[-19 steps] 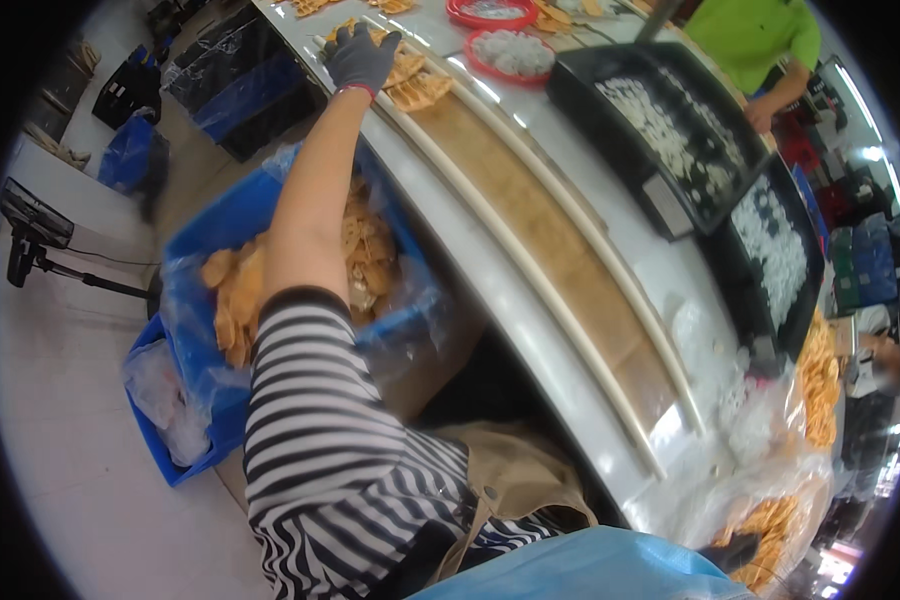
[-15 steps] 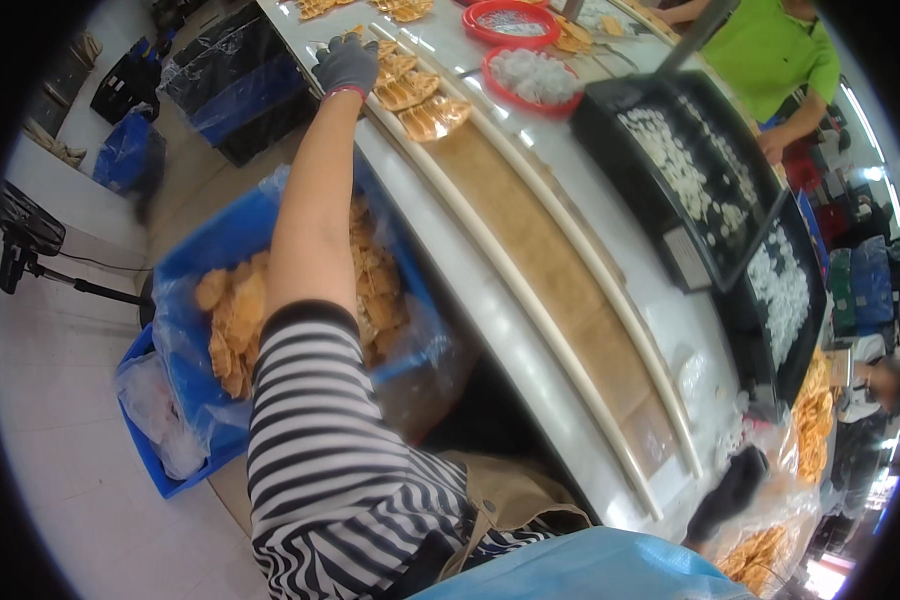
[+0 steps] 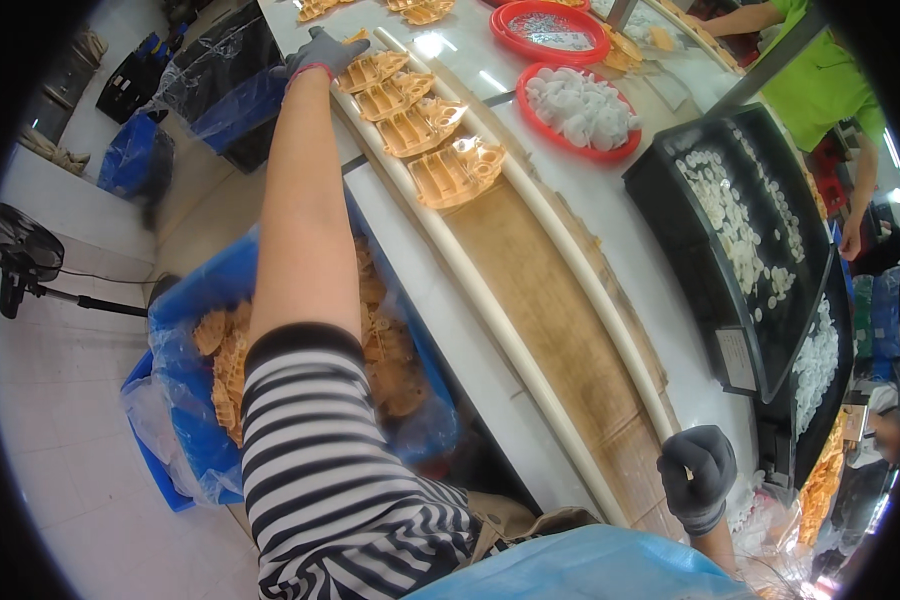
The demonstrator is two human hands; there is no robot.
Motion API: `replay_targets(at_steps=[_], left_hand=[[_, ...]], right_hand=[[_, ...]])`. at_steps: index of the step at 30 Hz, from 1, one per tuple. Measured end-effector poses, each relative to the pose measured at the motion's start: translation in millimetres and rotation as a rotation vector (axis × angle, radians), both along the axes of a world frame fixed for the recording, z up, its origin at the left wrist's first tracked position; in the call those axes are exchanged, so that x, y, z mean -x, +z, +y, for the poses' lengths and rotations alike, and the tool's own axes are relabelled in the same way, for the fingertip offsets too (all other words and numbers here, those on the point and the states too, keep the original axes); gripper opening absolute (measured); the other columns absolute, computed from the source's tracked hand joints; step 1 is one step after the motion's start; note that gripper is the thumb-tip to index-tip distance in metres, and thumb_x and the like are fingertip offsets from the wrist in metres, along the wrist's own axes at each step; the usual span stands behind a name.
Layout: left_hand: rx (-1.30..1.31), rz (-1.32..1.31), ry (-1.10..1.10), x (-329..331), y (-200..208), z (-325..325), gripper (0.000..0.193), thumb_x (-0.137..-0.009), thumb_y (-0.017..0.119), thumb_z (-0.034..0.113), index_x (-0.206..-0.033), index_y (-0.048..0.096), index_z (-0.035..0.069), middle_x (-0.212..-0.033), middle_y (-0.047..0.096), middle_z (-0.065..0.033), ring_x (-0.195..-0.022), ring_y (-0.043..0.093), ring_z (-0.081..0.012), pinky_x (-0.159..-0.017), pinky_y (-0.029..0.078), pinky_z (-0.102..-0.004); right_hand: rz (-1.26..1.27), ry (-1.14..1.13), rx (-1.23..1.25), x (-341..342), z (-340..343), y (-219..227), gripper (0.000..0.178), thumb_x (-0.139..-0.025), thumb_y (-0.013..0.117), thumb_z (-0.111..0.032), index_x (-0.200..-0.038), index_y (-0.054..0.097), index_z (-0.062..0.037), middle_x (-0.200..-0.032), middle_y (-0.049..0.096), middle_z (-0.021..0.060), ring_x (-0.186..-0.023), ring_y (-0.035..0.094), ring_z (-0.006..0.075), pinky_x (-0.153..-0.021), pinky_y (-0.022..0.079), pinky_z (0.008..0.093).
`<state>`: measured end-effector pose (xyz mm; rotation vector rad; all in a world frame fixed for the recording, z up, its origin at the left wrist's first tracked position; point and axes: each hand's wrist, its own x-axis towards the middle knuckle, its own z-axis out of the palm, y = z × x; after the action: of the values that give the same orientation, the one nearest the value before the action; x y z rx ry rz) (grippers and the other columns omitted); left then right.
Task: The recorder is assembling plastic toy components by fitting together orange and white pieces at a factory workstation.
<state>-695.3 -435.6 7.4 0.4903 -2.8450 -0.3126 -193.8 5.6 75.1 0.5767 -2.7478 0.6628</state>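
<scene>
My left hand (image 3: 320,54), in a grey glove, reaches to the far end of a row of moulded orange plastic parts. Its fingers look spread, against or just beside the farthest orange part (image 3: 370,70). The nearest orange part (image 3: 457,172) lies with its ribbed face up. The row rests between two cream rails (image 3: 480,290) on a brown cardboard strip (image 3: 530,270). Over the near end of the right rail, my right hand (image 3: 698,472) is closed in its grey glove. A tiny pale spot shows among its curled fingers; what it is stays unclear.
A blue bin (image 3: 205,275) of orange parts stands left of the table. Red trays (image 3: 590,150) hold white pieces and small parts. Black trays (image 3: 670,215) with white pieces stand at right, by a metal post (image 3: 770,70). A person in green (image 3: 820,85) works across the table.
My right hand has come up from the lower right to the rail's near end. My left hand has shifted slightly left, and more of the orange row shows. The whole view has shifted.
</scene>
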Motion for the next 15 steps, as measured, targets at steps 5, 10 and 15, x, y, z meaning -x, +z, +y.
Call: replay_targets(at_steps=[5,10,15], left_hand=[[-0.013,-0.113,-0.197,24.2,-18.1,-30.6,0.1,-0.069,0.062,0.064,-0.145,0.027,0.01,-0.137,0.047,-0.0202,-0.125,0.047,-0.0355,-0.106,0.034,-0.0394],[0.046,-0.194,-0.223,30.1,-20.4,-48.9,0.08,-0.073,0.06,0.061,-0.141,0.04,0.022,-0.139,0.047,-0.0135,-0.127,0.045,-0.0352,-0.107,0.031,-0.0477],[0.101,-0.214,-0.103,8.6,-6.1,-4.2,0.073,-0.074,0.059,0.06,-0.135,0.048,0.022,-0.137,0.048,-0.0136,-0.127,0.045,-0.0334,-0.106,0.03,-0.0512]], right_hand=[[-0.026,0.018,-0.019,11.3,-3.1,1.7,0.035,-0.058,0.071,0.002,-0.088,0.059,-0.0096,-0.075,0.059,0.0045,-0.064,0.056,0.0229,-0.055,0.044,0.0335],[-0.023,0.045,-0.039,20.2,-9.2,1.5,0.034,-0.057,0.072,0.001,-0.087,0.059,-0.0096,-0.075,0.058,0.0045,-0.063,0.055,0.0234,-0.055,0.043,0.0338],[-0.057,0.053,-0.057,27.9,-13.9,3.0,0.029,-0.063,0.069,0.006,-0.086,0.058,-0.0076,-0.073,0.057,0.0069,-0.061,0.055,0.0251,-0.054,0.043,0.0346]])
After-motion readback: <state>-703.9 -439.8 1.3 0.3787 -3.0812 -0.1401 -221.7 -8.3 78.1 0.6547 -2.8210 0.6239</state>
